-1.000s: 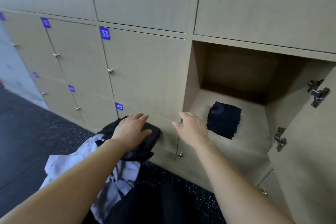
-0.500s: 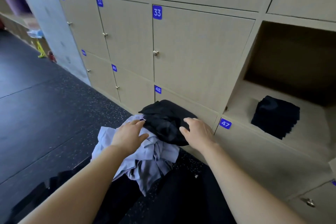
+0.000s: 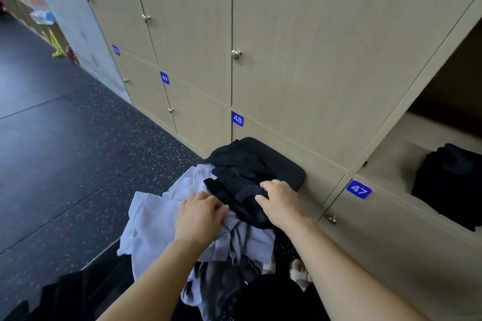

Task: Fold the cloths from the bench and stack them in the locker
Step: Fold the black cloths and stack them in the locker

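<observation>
- Just in front of door 48 [image 3: 263,133], a crumpled black cloth [image 3: 234,172] lies at the far end of the dark padded counter [image 3: 292,172]. It overlaps a pale cloth [image 3: 154,219] that spreads out toward the counter's left edge.
- On the near right part of the black cloth sits the right hand [image 3: 280,202]. Its fingers [image 3: 273,184] are bent over the fabric and the thumb reaches out to the left, clamped on a bunched fold.
- On the pale cloth, just beside the black one, lies the left hand [image 3: 199,214]. Its fingers [image 3: 214,202] curl down where the two cloths meet. Their tips are hidden, so I cannot tell whether they pinch any fabric.
- Both hands are near each other but apart, with the black cloth's near edge between them.
- At the right, a folded black stack [image 3: 448,182] rests on the floor of the open locker [image 3: 391,148], well apart from both hands.
</observation>
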